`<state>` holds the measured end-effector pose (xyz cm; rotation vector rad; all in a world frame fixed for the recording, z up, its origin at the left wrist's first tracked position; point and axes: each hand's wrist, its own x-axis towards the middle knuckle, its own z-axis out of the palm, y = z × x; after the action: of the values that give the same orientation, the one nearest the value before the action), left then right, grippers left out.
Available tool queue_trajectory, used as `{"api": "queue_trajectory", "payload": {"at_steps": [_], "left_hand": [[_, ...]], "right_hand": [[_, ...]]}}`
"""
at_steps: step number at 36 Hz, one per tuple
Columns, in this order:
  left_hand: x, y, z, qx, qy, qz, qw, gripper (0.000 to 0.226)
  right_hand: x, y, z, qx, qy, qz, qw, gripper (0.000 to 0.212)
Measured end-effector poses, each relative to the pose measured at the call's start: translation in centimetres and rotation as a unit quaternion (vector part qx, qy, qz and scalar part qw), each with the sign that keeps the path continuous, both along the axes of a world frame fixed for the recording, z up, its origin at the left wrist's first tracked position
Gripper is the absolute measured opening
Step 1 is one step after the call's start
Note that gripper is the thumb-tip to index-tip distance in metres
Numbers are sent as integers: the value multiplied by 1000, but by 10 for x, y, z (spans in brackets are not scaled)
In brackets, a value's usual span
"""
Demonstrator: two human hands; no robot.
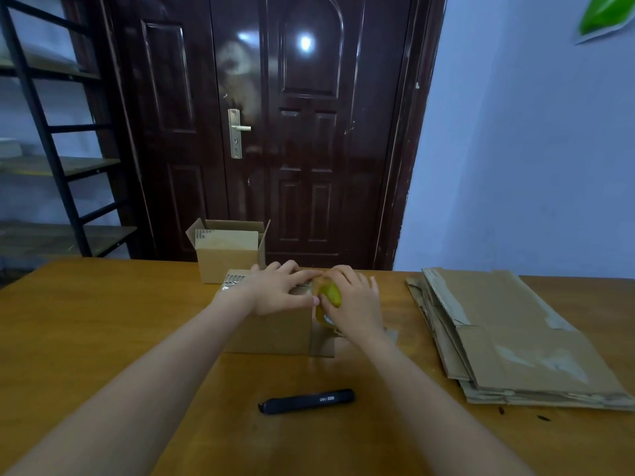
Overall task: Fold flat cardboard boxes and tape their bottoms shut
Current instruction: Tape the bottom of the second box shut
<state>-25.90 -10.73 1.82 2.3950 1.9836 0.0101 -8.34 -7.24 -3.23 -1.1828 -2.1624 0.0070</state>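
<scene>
While we are pressing the box flat at mid-table with our left hand, fingers straight, our right hand is gripping the tape roll at the box's right end. Uneven pulling is risking wrinkled tape; relaxing pressure is risking flaps springing open.

1. The black plastic pen-shaped utility knife, lying on the brown wooden counter at 6 o'clock from the folded box, bears the light brand word "deli" on its barrel.
2. A small pale label beside that word is too blurred to read.
</scene>
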Motion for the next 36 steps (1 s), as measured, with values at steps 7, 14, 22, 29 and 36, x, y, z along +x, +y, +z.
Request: {"api": "queue_trajectory", "payload": {"at_steps": [7, 14, 22, 29, 36], "left_hand": [[0, 1, 0, 1, -1, -1, 1000, 64], [0, 0, -1, 2, 1, 0, 1000, 65], [-3, 1, -3, 10, -56, -11, 998, 72], [-4, -1, -3, 41, -86, -87, 992, 41], [6, 3, 0, 0, -46, -74, 996, 31]], "right_hand": [[1, 3, -4, 12, 40, 14, 999, 13], [9, 20, 1, -75, 144, 12, 987, 6], [34, 24, 0, -159, 302, 27, 940, 8], [33, 22, -6, -146, 314, 13, 938, 8], [22, 21, -4, -124, 229, -13, 966, 17]]}}
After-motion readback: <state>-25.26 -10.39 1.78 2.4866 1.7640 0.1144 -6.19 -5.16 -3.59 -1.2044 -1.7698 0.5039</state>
